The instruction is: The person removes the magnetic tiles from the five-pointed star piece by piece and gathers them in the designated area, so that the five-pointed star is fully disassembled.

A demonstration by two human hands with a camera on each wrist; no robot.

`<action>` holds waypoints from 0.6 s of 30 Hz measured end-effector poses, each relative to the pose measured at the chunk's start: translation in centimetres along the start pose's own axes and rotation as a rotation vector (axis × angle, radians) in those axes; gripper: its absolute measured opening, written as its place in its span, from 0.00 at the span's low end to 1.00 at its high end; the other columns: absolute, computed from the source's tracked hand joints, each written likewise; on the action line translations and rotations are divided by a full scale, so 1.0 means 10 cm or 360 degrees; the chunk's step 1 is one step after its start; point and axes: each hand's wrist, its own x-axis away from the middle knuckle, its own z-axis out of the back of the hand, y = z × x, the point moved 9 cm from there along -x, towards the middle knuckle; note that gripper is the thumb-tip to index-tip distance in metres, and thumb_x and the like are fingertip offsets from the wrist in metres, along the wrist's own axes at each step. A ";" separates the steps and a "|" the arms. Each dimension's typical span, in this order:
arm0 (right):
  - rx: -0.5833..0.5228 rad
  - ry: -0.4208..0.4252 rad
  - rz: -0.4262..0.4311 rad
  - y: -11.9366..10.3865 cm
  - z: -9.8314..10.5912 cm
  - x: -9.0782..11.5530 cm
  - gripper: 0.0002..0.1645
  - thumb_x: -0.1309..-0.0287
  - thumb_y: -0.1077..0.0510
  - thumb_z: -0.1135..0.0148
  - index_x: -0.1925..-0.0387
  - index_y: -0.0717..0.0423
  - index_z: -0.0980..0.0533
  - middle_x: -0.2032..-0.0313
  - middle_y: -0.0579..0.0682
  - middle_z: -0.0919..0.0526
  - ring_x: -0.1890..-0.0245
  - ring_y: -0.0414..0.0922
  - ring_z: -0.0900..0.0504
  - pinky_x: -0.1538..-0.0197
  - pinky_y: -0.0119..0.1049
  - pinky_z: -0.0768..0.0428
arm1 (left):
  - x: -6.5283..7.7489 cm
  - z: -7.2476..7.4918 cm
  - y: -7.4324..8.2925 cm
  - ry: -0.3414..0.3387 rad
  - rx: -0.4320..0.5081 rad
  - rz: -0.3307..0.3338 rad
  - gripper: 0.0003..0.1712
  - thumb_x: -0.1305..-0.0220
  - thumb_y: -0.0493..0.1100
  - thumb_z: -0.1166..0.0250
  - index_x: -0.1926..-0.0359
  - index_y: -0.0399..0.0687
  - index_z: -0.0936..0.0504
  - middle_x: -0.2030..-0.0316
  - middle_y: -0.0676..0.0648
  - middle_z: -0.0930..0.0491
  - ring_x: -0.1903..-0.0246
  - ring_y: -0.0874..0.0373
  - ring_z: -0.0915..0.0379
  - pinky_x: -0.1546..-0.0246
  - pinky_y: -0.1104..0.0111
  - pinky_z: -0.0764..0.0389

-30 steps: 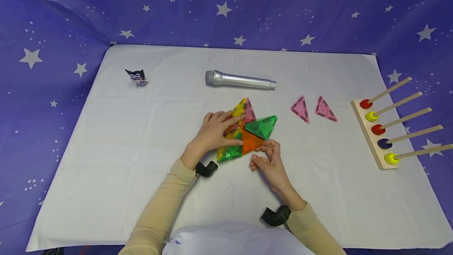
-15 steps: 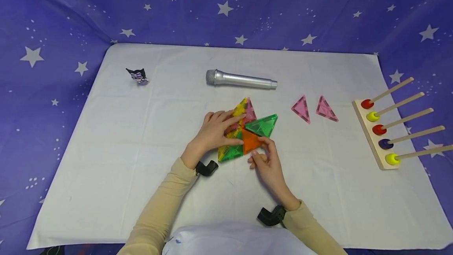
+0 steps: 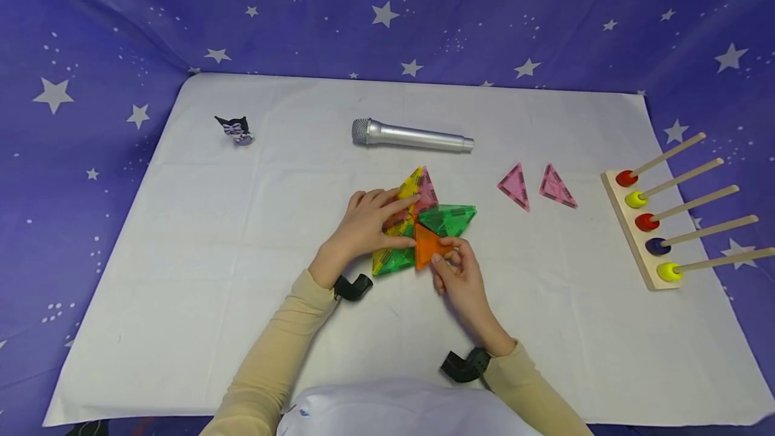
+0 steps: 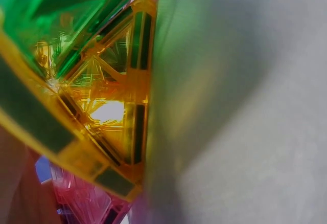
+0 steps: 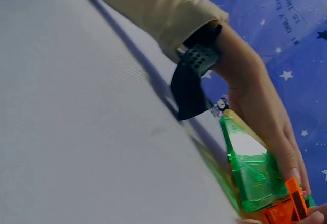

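My left hand [image 3: 357,227] holds a cluster of joined see-through magnetic tiles, fingers and thumb spread across it. A yellow tile [image 3: 410,184] and a pink tile [image 3: 427,190] form its top; a green tile [image 3: 395,262] lies at its lower left. My right hand [image 3: 463,281] pinches an orange triangle tile [image 3: 425,245] between thumb and index finger. Just above that one, another green tile [image 3: 451,219] juts rightward. In the right wrist view, a green tile [image 5: 253,170] stands tilted beside the orange tile [image 5: 294,198]. Yellow edges [image 4: 66,147] fill the left wrist view, fingers mostly hidden.
Two loose pink triangle tiles [image 3: 514,187] lie to the right. A silver microphone [image 3: 418,137] rests behind the cluster, and a small black-eared figure [image 3: 236,131] stands at back left. At far right is a wooden peg board [image 3: 636,241] with coloured beads.
My right hand has moved its thumb up onto the orange tile, which has shifted slightly. The jutting green tile's outer tip has swung downward in the head view. My left hand has stayed in place.
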 end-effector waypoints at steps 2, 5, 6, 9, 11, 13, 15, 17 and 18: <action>-0.0044 0.0002 -0.0063 0.01 0.02 0.00 0.18 0.41 0.70 0.48 0.49 0.65 0.38 0.79 0.51 0.33 0.88 0.39 0.35 0.83 0.27 0.34 | 0.00 -0.01 0.00 0.0002 0.0001 0.0002 0.45 0.53 0.73 0.44 0.34 0.70 0.43 0.35 0.47 0.43 0.39 0.47 0.49 0.43 0.53 0.52; -0.0091 -0.0019 -0.0152 0.01 0.03 0.01 0.21 0.41 0.71 0.49 0.46 0.64 0.39 0.79 0.49 0.32 0.88 0.39 0.36 0.83 0.27 0.34 | 0.00 -0.01 -0.01 0.0006 0.0003 0.0006 0.44 0.52 0.73 0.44 0.34 0.70 0.42 0.35 0.47 0.43 0.39 0.48 0.48 0.43 0.54 0.52; -0.0095 -0.0032 -0.0171 0.00 0.03 0.01 0.21 0.41 0.71 0.49 0.46 0.64 0.39 0.80 0.49 0.32 0.88 0.39 0.36 0.83 0.28 0.35 | 0.00 -0.01 -0.01 0.0007 0.0002 0.0006 0.44 0.52 0.73 0.44 0.34 0.70 0.42 0.36 0.47 0.42 0.39 0.47 0.48 0.43 0.53 0.52; -0.0093 -0.0102 -0.0154 -0.08 0.01 0.03 0.23 0.42 0.72 0.50 0.45 0.66 0.40 0.82 0.48 0.33 0.87 0.40 0.36 0.82 0.29 0.34 | 0.00 -0.01 -0.01 0.0005 -0.0004 0.0010 0.43 0.51 0.72 0.44 0.34 0.70 0.42 0.36 0.47 0.43 0.39 0.47 0.48 0.43 0.53 0.52; -0.0082 -0.0128 -0.0122 -0.15 0.02 0.03 0.23 0.43 0.72 0.50 0.46 0.67 0.40 0.83 0.48 0.33 0.86 0.40 0.36 0.82 0.29 0.34 | 0.00 -0.01 -0.01 0.0001 -0.0009 0.0015 0.43 0.51 0.73 0.44 0.34 0.70 0.43 0.35 0.47 0.43 0.39 0.47 0.49 0.43 0.53 0.52; -0.0091 -0.0119 -0.0077 -0.23 0.06 0.01 0.22 0.43 0.72 0.50 0.46 0.66 0.40 0.83 0.48 0.32 0.86 0.40 0.35 0.82 0.29 0.33 | 0.00 -0.01 -0.02 -0.0005 -0.0012 0.0018 0.44 0.51 0.73 0.44 0.34 0.70 0.43 0.35 0.47 0.43 0.39 0.47 0.49 0.43 0.53 0.52; -0.0125 -0.0059 -0.0062 -0.31 0.15 -0.03 0.20 0.42 0.72 0.49 0.48 0.64 0.39 0.83 0.48 0.31 0.86 0.40 0.35 0.82 0.29 0.33 | 0.00 -0.02 -0.02 -0.0008 -0.0016 0.0015 0.44 0.51 0.73 0.44 0.33 0.70 0.43 0.35 0.47 0.44 0.39 0.47 0.49 0.43 0.53 0.52; -0.0167 0.0031 -0.0047 -0.39 0.28 -0.10 0.18 0.42 0.71 0.49 0.50 0.61 0.37 0.83 0.48 0.29 0.86 0.39 0.35 0.82 0.28 0.33 | 0.00 -0.02 -0.02 -0.0009 -0.0015 0.0012 0.44 0.51 0.72 0.44 0.33 0.70 0.43 0.35 0.47 0.44 0.39 0.47 0.49 0.43 0.53 0.52; -0.0193 0.0075 -0.0031 -0.43 0.35 -0.15 0.18 0.42 0.71 0.48 0.51 0.60 0.37 0.83 0.48 0.29 0.87 0.39 0.35 0.82 0.28 0.33 | 0.00 -0.02 -0.01 -0.0010 -0.0014 0.0010 0.44 0.51 0.72 0.44 0.33 0.70 0.43 0.35 0.47 0.44 0.39 0.47 0.49 0.43 0.53 0.52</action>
